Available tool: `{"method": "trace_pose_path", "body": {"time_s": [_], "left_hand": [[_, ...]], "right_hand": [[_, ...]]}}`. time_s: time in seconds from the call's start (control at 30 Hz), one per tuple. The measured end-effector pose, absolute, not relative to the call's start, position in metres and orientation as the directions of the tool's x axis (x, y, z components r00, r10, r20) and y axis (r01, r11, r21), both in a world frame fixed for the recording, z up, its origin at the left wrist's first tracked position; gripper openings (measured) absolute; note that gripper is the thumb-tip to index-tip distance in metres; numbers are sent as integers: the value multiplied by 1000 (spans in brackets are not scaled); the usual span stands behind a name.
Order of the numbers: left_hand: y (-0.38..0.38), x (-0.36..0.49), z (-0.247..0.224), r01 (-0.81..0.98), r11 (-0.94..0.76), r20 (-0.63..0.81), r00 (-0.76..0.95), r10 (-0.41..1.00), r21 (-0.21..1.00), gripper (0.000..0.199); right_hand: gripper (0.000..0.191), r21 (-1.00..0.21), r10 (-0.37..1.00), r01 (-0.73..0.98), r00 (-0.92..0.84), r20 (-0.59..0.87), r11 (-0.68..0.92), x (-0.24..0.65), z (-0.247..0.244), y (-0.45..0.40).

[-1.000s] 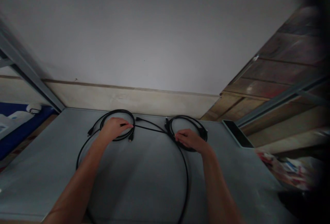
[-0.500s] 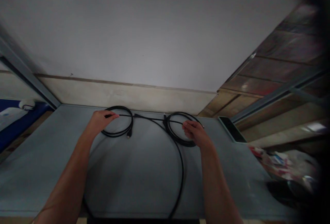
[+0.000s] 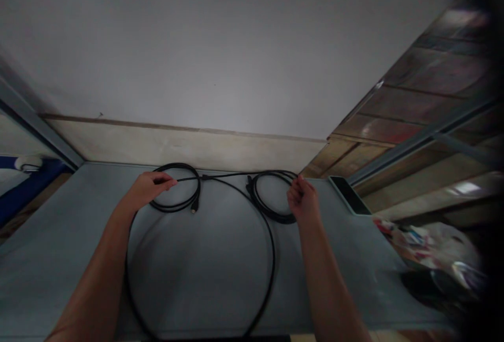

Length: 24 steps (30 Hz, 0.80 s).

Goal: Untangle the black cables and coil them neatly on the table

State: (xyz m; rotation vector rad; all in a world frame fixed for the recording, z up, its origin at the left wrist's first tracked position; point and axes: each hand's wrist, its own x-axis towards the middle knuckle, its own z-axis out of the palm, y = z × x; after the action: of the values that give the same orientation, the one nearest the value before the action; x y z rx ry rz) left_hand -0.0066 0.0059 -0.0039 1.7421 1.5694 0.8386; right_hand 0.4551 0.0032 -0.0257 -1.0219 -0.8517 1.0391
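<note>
Black cable lies on the grey table (image 3: 205, 258) in two coils and one large loop. My left hand (image 3: 151, 189) is over the left side of the left coil (image 3: 198, 187), pinching the cable between thumb and fingers. A connector (image 3: 195, 205) rests at that coil's lower right. My right hand (image 3: 302, 195) is closed on the cable at the right edge of the right coil (image 3: 258, 200). Another plug end (image 3: 249, 182) lies at the right coil's left side. The large loop (image 3: 273, 258) curves down to the table's front edge.
A phone (image 3: 349, 195) lies near the table's back right corner. Metal posts (image 3: 59, 140) stand at both sides, with a pale wall panel (image 3: 216, 59) behind. Beyond the right edge are plastic bags (image 3: 444, 242); a blue surface with a white object (image 3: 28, 163) is at left.
My right hand has moved slightly up and right, lifting a cable strand into an arc along the right coil's top. The large loop's left side now shows more. The view has shifted slightly.
</note>
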Motion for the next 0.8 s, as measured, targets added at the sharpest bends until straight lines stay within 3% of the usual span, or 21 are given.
{"method": "trace_pose_path", "body": {"time_s": [0.17,0.3,0.4,0.6,0.7,0.8], "left_hand": [[4,11,-12,263,44,-90,169,981,964,36],[3,36,-19,-9,86,-82,217,973,996,41],[1,53,-23,-48,117,-104,226,969,992,45],[-9,83,-27,-129,176,-124,336,934,976,52],[-12,93,-31,-174,161,-95,334,938,971,43],[-12,96,-34,-98,188,-139,371,918,977,38]], "right_hand": [[42,-930,963,-321,250,98,178,433,-25,4],[39,-953,967,-249,225,118,174,410,-31,1],[34,-984,989,-128,92,112,123,399,-36,-4],[31,-995,984,-92,-177,-21,-38,382,-39,-15],[30,-982,954,-157,-295,-59,-110,376,-37,-19],[23,-941,940,-294,-336,-63,-168,373,-35,-21]]}}
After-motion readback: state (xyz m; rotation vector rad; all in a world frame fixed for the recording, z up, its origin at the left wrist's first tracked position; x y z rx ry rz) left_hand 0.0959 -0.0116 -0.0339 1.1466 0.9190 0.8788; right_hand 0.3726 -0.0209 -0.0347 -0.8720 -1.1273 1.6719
